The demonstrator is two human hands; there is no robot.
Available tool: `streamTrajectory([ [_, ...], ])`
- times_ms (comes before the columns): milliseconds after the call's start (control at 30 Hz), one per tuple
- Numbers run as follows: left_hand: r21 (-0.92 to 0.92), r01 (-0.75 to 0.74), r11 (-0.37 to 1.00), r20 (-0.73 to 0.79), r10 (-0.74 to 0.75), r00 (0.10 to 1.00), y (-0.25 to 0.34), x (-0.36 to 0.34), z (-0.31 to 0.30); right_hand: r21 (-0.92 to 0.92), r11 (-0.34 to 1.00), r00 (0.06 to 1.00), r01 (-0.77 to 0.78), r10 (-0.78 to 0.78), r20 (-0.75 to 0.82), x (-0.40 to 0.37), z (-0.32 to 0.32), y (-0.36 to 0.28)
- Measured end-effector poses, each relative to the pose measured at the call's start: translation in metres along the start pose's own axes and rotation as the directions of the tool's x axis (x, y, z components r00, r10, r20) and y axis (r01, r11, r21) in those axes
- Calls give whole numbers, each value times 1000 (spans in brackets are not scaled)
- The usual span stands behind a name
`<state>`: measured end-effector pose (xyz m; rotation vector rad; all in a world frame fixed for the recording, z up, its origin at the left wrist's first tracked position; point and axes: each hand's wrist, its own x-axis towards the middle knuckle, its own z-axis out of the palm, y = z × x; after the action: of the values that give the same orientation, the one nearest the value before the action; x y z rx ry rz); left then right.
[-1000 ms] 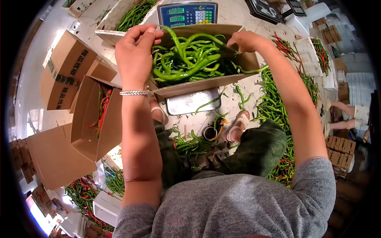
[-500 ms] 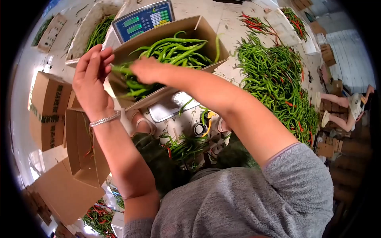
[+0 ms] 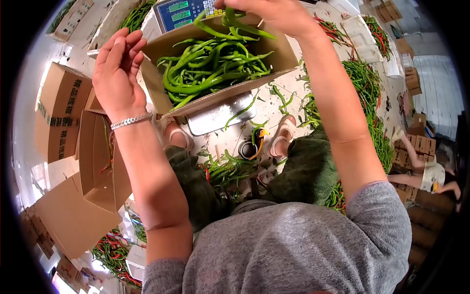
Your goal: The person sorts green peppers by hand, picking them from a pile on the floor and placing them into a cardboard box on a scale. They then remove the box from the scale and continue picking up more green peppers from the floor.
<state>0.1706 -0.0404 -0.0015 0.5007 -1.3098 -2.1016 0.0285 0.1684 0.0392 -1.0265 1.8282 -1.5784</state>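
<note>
A cardboard box point(image 3: 281, 51) stands on the metal platform point(image 3: 220, 120) of a scale, with a heap of long green chili peppers point(image 3: 210, 66) inside. Over the box's far side, my right hand point(image 3: 281, 14) is closed around a few green chili peppers point(image 3: 234, 24) that dangle above the heap. My left hand point(image 3: 120, 78) is raised by the box's left end, palm turned inward, fingers loosely bent and apart, holding nothing. The scale's display point(image 3: 176, 17) stands behind the box, partly out of view.
A large pile of green chilies point(image 3: 367, 93) with some red ones lies to the right. Open cardboard boxes point(image 3: 98, 161) stand at left. Loose peppers point(image 3: 223, 169) and a black roll-like object point(image 3: 247, 148) lie between my feet. Another person point(image 3: 431, 174) is at far right.
My right hand has moved from the box's left part up to its far right side, lifting chili peppers. My left hand stays raised beside the box. The view has shifted slightly.
</note>
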Motion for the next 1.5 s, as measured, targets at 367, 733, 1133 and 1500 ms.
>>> streamTrajectory([
  [367, 50, -29, 998, 9, 28, 1000, -3, 5, -8, -589, 808, 507, -35, 522, 686, -107, 86, 105],
  [733, -11, -25, 1000, -57, 24, 998, -2, -3, 7, -987, 128, 720, -92, 693, 23, -175, 109, 359],
  [1133, -78, -155, 985, -202, 136, 970, 10, -2, -15, -735, 660, 798, 155, 355, 487, -72, 41, 6],
  [1500, -103, -117, 988, -236, 90, 968, 11, 0, -18, -906, 410, 975, 104, 136, 173, 41, 39, 78],
])
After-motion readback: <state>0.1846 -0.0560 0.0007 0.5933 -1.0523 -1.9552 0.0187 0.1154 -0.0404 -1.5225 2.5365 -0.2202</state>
